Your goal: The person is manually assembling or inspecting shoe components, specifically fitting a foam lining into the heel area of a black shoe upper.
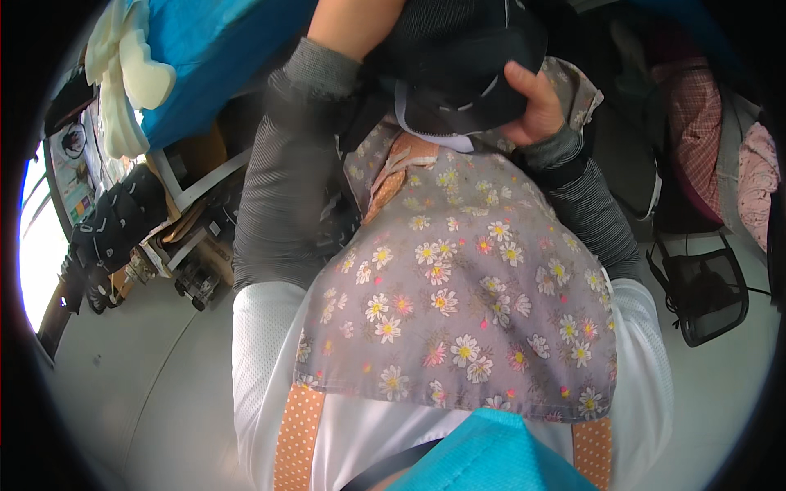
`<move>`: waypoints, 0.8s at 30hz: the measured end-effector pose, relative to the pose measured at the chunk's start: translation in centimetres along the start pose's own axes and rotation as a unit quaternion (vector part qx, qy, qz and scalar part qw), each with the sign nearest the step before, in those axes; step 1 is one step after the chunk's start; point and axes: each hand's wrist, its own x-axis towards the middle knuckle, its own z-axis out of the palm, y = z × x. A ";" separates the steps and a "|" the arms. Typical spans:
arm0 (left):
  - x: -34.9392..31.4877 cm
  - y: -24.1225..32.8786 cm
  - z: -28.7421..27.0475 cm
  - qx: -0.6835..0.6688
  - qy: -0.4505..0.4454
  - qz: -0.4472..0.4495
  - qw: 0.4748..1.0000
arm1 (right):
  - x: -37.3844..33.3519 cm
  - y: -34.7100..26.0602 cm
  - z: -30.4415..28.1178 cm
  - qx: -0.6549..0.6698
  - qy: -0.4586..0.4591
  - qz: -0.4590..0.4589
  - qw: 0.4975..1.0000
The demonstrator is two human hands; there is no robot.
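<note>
Above my lap, at the top of the view, is a black fabric piece (458, 78) that looks like a shoe upper, with white marks and a pale edge strip along its lower side. My right hand (536, 106) grips its right side, thumb on top and the other fingers mostly hidden. The back of my left hand (356, 24) shows at the upper edge, beside the black material. Its fingers are out of sight, so what they do cannot be seen.
Cream foot-shaped pieces (127, 78) lie on a blue cover (213, 57) at upper left. Below them are stacked black shoe uppers (123, 213) by a pale frame (209, 180). A black mesh-panelled item (704, 290) and patterned cloths (696, 123) are at right. A flowered apron (458, 286) covers my lap.
</note>
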 end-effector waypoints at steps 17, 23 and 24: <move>-3.0 -1.2 9.2 -0.145 0.030 -0.285 0.947 | 1.7 0.4 -1.9 -0.025 0.027 0.055 0.998; -0.5 2.7 2.9 -0.158 0.085 -0.323 0.929 | 1.2 0.1 -2.1 0.118 0.004 0.074 0.990; -0.7 2.7 3.0 -0.154 0.086 -0.327 0.928 | 1.2 0.0 -1.9 0.147 -0.020 0.090 0.985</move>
